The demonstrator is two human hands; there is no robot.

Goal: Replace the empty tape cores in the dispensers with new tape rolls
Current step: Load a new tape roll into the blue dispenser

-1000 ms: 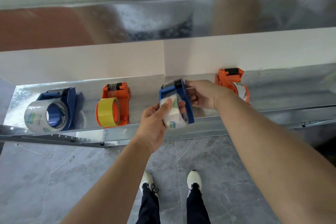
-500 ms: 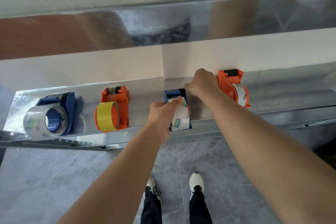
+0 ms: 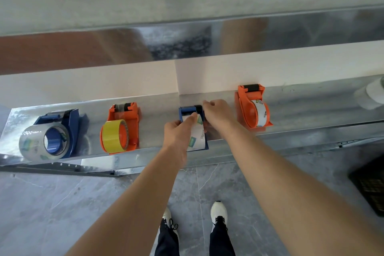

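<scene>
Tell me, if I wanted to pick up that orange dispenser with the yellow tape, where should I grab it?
Probably by the orange dispenser's frame, coming down from above with fingers on its two long sides. It lies flat on the metal shelf, and the yellow roll bulges out on the left, so gripping behind the roll, clear of the cutter end by the wall, looks steadiest.

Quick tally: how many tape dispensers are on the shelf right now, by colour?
Blue dispensers: 2, far-left one and the one under both hands
Orange dispensers: 2, yellow-tape one and far-right one
Total: 4
</scene>
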